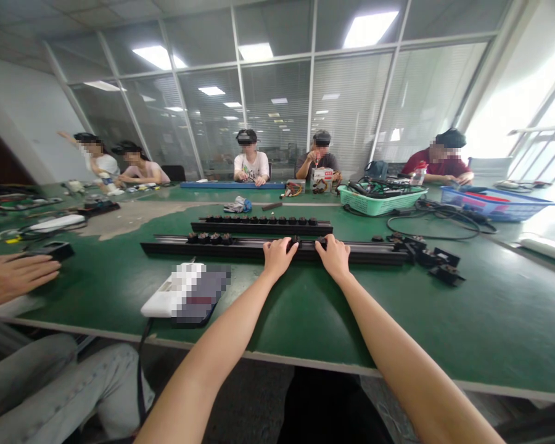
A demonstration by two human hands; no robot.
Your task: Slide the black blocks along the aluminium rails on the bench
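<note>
Front black rail [254, 248]: knobs [210, 238] on its left part; left hand [278, 256] mid-rail, grip pinched on half-hidden piece [295, 240]; right hand [335, 254] right of mid-rail, grip pinched on mostly covered second piece [321, 240]; jumbled parts [445, 273] at rail's right end, outlines unclear; surface [314, 333] edge well nearside

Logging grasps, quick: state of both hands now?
Left hand: closed on a small black part.
Right hand: closed on another small black part.
</note>
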